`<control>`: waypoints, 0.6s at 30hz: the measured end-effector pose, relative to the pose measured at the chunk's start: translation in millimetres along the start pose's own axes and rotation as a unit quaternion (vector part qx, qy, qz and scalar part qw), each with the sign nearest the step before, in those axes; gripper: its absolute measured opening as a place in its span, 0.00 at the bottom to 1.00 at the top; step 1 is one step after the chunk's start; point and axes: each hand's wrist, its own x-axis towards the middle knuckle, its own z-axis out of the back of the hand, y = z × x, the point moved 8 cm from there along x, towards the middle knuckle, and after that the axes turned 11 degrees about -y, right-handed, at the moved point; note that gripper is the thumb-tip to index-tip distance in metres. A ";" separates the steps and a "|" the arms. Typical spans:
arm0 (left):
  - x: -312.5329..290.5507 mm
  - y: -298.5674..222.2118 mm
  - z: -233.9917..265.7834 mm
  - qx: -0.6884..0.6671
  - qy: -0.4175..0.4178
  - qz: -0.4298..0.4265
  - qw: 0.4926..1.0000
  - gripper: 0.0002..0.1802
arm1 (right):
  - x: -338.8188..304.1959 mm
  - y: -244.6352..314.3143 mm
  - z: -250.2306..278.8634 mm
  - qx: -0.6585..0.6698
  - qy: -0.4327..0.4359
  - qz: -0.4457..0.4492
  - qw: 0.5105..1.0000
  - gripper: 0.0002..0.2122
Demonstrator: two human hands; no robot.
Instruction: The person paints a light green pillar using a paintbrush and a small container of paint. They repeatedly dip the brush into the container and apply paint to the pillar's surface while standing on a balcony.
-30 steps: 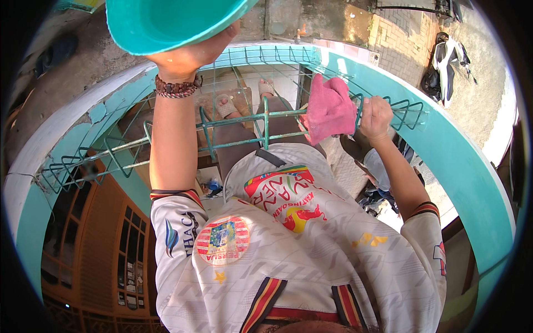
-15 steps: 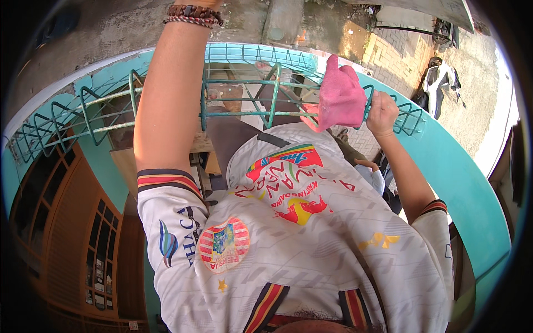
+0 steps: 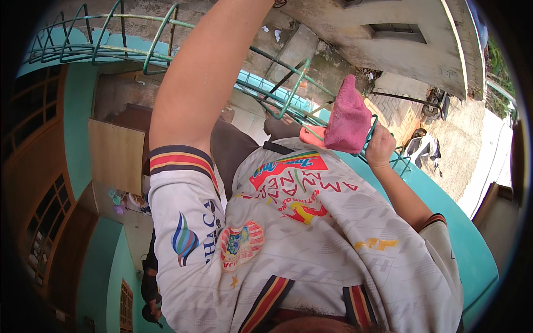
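My right hand (image 3: 381, 145) is closed around the green wire rack (image 3: 288, 91) near its right end. Beside that hand, a pink cloth (image 3: 348, 119) hangs draped over the rack. An orange-pink piece (image 3: 311, 136) shows at the cloth's lower left; what it is I cannot make out. My left arm (image 3: 202, 83) stretches up across the rack and leaves the picture at the top. Only a sliver of bracelet shows there, and my left hand is out of sight.
A turquoise ledge (image 3: 444, 205) curves along the right. Below left are a wooden panel (image 3: 116, 157), brown window frames (image 3: 44, 222) and a person in dark clothing (image 3: 150, 286). Beyond the rack lie a concrete wall (image 3: 400, 30) and a parked motorbike (image 3: 435, 105).
The view has shifted and tilted, so the rack now slants down to the right. My left arm has reached farther up and right, taking its wrist almost out of the picture. My right hand keeps its grip.
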 end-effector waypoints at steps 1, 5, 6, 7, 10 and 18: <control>1.9 -8.4 4.6 0.017 0.008 -0.011 1.000 0.33 | 1.3 3.4 1.8 -0.003 -0.013 0.024 1.000 0.19; 1.6 -40.1 8.6 0.042 0.072 -0.044 0.996 0.31 | -16.9 4.0 2.4 -0.038 -0.019 0.039 0.998 0.22; -1.2 -31.9 3.8 0.044 0.078 -0.069 0.994 0.32 | -14.4 3.0 5.6 -0.021 0.010 -0.021 1.000 0.23; 2.3 -26.2 5.0 0.020 0.067 -0.049 0.996 0.33 | -9.3 9.9 5.5 0.005 0.025 -0.051 0.998 0.23; 4.5 -35.7 8.4 0.073 0.086 -0.040 0.993 0.35 | -10.2 8.7 13.8 0.060 0.051 -0.083 0.993 0.24; 8.2 -86.4 43.3 -0.014 0.002 0.106 0.994 0.39 | 10.2 -15.8 -35.8 0.073 0.090 0.008 0.993 0.27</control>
